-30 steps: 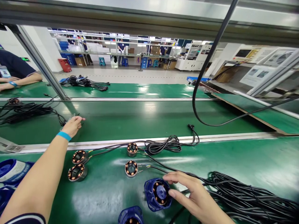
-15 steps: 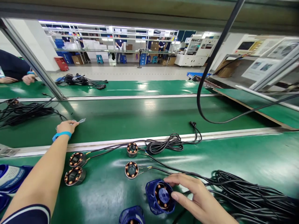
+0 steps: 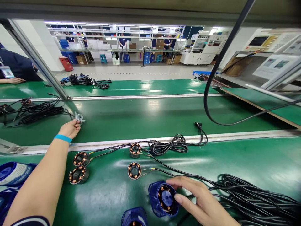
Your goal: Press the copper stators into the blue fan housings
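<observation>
My left hand (image 3: 69,128), with a blue wristband, reaches out over the conveyor belt (image 3: 145,117) and pinches a small clear plastic piece (image 3: 79,118) between its fingertips. Close to me, my right hand (image 3: 199,201) grips the right side of a blue fan housing (image 3: 163,198) with copper coils inside, lying on the green bench (image 3: 235,160). Several bare coil stators lie in front of me, one (image 3: 134,170) beside the housing, another (image 3: 134,149) behind it, and a pair (image 3: 79,166) under my left forearm.
A second blue housing (image 3: 134,218) sits at the bottom edge. A coiled black cable (image 3: 174,145) and a big cable bundle (image 3: 254,197) lie right. More cables (image 3: 33,111) lie on the belt at left. A thick black hose (image 3: 211,75) hangs down. Another person's sleeve (image 3: 16,67) is far left.
My left hand has picked up the small clear piece from the belt and raised it slightly. My right hand stays on the blue housing.
</observation>
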Tool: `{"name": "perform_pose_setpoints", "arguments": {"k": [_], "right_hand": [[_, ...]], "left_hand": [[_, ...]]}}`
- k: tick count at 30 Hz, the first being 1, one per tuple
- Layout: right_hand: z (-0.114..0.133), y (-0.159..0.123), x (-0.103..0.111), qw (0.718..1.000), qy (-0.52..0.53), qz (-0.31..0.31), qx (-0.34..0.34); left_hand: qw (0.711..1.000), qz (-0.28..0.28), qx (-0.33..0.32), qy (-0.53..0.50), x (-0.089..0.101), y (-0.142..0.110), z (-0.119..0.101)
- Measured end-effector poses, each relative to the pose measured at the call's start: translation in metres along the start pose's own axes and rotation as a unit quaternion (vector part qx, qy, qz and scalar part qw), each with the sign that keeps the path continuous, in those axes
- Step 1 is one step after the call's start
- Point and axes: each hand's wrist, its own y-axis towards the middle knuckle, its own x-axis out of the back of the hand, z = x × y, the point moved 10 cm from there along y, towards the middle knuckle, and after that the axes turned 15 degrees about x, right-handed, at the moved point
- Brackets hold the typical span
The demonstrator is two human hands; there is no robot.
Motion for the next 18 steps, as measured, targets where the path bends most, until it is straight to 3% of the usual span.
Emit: {"name": "perform_pose_setpoints", "arguments": {"k": [5, 10, 15, 18], "right_hand": [[-0.002, -0.003, -0.003, 1.000, 0.003, 0.012, -0.013], [-0.008, -0.009, -0.008, 0.999, 0.003, 0.026, -0.029], [-0.015, -0.011, -0.011, 0.996, 0.015, 0.048, -0.071], [-0.016, -0.011, -0.014, 0.994, 0.032, 0.058, -0.085]], "left_hand": [[0.996, 0.038, 0.054, -0.064, -0.010, -0.010, 0.007], [0.995, 0.055, 0.070, -0.044, -0.018, -0.025, 0.004], [0.997, 0.017, 0.005, 0.076, -0.017, -0.045, -0.013], [0.976, -0.044, -0.083, 0.195, -0.016, -0.056, -0.041]]}}
